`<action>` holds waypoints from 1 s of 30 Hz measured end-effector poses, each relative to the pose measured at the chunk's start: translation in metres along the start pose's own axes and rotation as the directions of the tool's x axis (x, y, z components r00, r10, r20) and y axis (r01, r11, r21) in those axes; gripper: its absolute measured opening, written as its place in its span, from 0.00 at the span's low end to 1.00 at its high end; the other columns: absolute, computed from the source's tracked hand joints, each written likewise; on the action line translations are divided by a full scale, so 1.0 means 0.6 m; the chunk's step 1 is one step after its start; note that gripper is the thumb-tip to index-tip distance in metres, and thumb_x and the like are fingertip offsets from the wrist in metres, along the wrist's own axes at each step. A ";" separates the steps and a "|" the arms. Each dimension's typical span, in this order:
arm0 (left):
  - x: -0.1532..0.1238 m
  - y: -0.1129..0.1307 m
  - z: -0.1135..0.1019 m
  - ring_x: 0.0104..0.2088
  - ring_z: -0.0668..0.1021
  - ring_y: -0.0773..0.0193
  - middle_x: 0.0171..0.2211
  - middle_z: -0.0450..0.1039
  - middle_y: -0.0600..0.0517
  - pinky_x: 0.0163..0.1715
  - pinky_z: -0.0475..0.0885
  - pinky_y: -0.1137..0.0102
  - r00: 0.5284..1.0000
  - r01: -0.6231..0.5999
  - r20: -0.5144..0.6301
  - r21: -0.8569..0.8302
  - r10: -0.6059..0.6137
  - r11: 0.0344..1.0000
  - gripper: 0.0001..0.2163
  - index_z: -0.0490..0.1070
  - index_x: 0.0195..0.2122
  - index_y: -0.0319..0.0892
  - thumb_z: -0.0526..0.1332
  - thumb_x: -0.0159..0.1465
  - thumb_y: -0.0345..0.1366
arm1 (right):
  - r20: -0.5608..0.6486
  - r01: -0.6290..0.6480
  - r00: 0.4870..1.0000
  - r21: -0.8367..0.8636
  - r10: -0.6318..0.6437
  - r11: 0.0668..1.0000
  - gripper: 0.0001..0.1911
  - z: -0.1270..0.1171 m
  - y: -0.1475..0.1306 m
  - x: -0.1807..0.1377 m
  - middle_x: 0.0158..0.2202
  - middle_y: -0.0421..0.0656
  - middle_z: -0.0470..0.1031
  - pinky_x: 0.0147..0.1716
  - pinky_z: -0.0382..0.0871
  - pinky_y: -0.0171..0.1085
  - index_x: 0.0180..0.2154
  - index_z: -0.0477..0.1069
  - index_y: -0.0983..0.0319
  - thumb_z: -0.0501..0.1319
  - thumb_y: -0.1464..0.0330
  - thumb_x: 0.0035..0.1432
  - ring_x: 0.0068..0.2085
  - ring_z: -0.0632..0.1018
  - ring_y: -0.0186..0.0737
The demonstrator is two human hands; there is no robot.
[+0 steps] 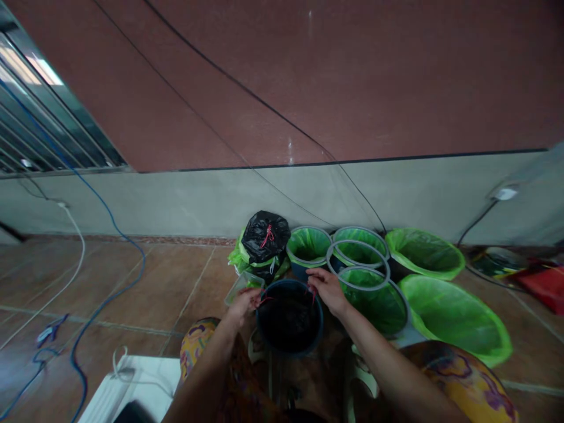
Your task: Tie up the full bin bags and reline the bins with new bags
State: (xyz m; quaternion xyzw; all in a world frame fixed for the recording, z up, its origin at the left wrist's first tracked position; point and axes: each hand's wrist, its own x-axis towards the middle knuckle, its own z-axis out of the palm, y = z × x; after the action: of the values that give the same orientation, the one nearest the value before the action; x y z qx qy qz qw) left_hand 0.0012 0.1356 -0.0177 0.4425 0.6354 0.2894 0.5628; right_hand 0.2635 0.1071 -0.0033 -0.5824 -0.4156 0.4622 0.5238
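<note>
Between my knees stands a dark bin [289, 354] with a black bin bag [293, 320] inside it. My left hand [244, 302], at the bin's left rim, pinches a red drawstring [266, 299]. Over the right rim, my right hand [326, 288] is closed on another stretch of red drawstring [314, 294]. How far the bag reaches up the bin wall is too dark to tell. Just behind my left hand sits a clear plastic tub [237, 285] with something green in it. A tied black bag [267, 235] with a red string rests on green bags [238, 255] against the wall.
To the right stand several bins lined with green bags, among them a large one [462, 320]. A loose grey ring [358, 289] lies across some of them. Red material [544, 285] lies far right. At left are a blue cable [108, 298] and a white board-like object [147, 376].
</note>
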 end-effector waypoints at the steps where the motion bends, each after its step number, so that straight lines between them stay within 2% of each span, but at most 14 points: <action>1: 0.001 -0.007 0.001 0.18 0.69 0.71 0.16 0.67 0.56 0.21 0.63 0.75 0.999 0.045 0.028 0.039 -0.046 0.998 0.12 0.70 0.21 0.39 0.67 0.52 0.42 | 0.014 -0.005 1.000 0.008 0.005 1.000 0.18 0.005 -0.008 -0.002 0.23 0.39 0.75 0.26 0.68 0.36 0.39 0.76 0.65 0.61 0.62 0.47 0.23 0.73 0.34; 5: 0.007 -0.018 0.000 0.16 0.66 0.72 0.13 0.66 0.56 0.20 0.60 0.75 0.992 0.078 0.072 0.256 -0.100 0.963 0.08 0.70 0.20 0.38 0.64 0.55 0.32 | 0.087 0.111 0.990 -0.020 -0.109 0.994 0.16 0.018 -0.030 0.000 0.25 0.39 0.77 0.29 0.69 0.35 0.39 0.78 0.64 0.61 0.63 0.50 0.26 0.75 0.35; 7: 0.008 -0.010 0.000 0.16 0.67 0.71 0.14 0.68 0.57 0.20 0.61 0.75 0.996 0.078 0.026 0.276 -0.088 0.958 0.03 0.73 0.26 0.38 0.61 0.56 0.29 | 0.084 0.163 0.984 -0.086 -0.156 0.983 0.15 0.018 -0.030 0.005 0.27 0.40 0.79 0.32 0.70 0.36 0.39 0.78 0.63 0.60 0.64 0.52 0.29 0.77 0.37; 9: 0.007 0.006 0.000 0.17 0.67 0.71 0.18 0.72 0.57 0.21 0.62 0.74 0.999 0.051 -0.021 0.255 -0.047 0.966 0.08 0.75 0.37 0.38 0.60 0.56 0.27 | 0.078 0.184 0.982 -0.207 -0.171 0.961 0.13 0.012 -0.020 0.010 0.31 0.42 0.81 0.36 0.72 0.38 0.38 0.79 0.62 0.59 0.66 0.53 0.33 0.79 0.39; 12: -0.005 0.032 0.005 0.24 0.74 0.68 0.28 0.79 0.53 0.28 0.69 0.72 0.983 -0.183 0.016 0.151 0.183 0.971 0.16 0.74 0.49 0.39 0.60 0.59 0.31 | 0.097 0.155 0.987 -0.374 -0.128 0.914 0.12 -0.001 0.007 0.009 0.36 0.45 0.83 0.41 0.72 0.39 0.37 0.79 0.61 0.59 0.69 0.53 0.38 0.80 0.41; 14: -0.017 0.046 0.011 0.32 0.78 0.65 0.33 0.80 0.50 0.37 0.72 0.70 0.931 -0.360 0.080 0.066 0.355 0.931 0.17 0.75 0.51 0.39 0.60 0.61 0.37 | 0.104 0.112 0.992 -0.409 -0.076 0.906 0.12 -0.007 0.025 0.005 0.35 0.45 0.83 0.40 0.72 0.39 0.38 0.79 0.62 0.58 0.69 0.54 0.37 0.80 0.41; 17: -0.035 0.061 0.021 0.38 0.79 0.61 0.34 0.80 0.48 0.44 0.72 0.68 0.872 -0.468 0.156 -0.011 0.463 0.884 0.19 0.76 0.51 0.39 0.62 0.61 0.43 | 0.102 0.048 0.995 -0.396 -0.008 0.917 0.13 -0.008 0.045 -0.001 0.32 0.43 0.81 0.36 0.73 0.37 0.40 0.79 0.62 0.58 0.69 0.55 0.33 0.79 0.39; 20: -0.042 0.070 0.029 0.36 0.79 0.61 0.32 0.79 0.49 0.43 0.72 0.68 0.851 -0.485 0.202 -0.050 0.485 0.873 0.19 0.77 0.49 0.38 0.63 0.60 0.43 | 0.127 0.048 0.992 -0.366 -0.001 0.929 0.14 0.004 0.049 -0.005 0.33 0.43 0.80 0.34 0.72 0.36 0.42 0.78 0.62 0.58 0.69 0.55 0.32 0.79 0.38; 25: -0.041 0.087 0.047 0.28 0.74 0.66 0.23 0.73 0.54 0.36 0.69 0.70 0.814 -0.490 0.319 -0.074 0.486 0.869 0.18 0.77 0.49 0.37 0.61 0.58 0.38 | 0.283 0.209 0.953 -0.359 -0.107 0.910 0.22 0.057 0.025 -0.010 0.31 0.40 0.79 0.35 0.69 0.35 0.51 0.75 0.62 0.61 0.70 0.53 0.31 0.77 0.37; 28: -0.039 0.093 0.058 0.27 0.72 0.66 0.22 0.71 0.56 0.35 0.68 0.71 0.804 -0.497 0.374 -0.006 0.462 0.868 0.20 0.76 0.51 0.39 0.59 0.58 0.35 | 0.389 0.293 0.914 -0.438 -0.115 0.850 0.12 0.086 0.007 -0.011 0.31 0.41 0.81 0.36 0.67 0.34 0.41 0.79 0.60 0.60 0.71 0.56 0.33 0.79 0.38; 30: -0.035 0.092 0.060 0.27 0.72 0.66 0.22 0.71 0.57 0.35 0.68 0.71 0.822 -0.506 0.330 0.049 0.464 0.861 0.21 0.76 0.52 0.39 0.58 0.58 0.33 | 0.370 0.299 0.924 -0.535 -0.098 0.790 0.11 0.092 -0.001 -0.008 0.32 0.43 0.82 0.37 0.66 0.34 0.34 0.80 0.60 0.58 0.71 0.59 0.35 0.79 0.39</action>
State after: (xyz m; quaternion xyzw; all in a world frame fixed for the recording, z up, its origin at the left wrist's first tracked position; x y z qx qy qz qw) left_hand 0.0484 0.1366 0.0324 0.6658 0.4244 0.3074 0.5311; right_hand 0.2086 0.1147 -0.0038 -0.5830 -0.6765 0.3430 0.2911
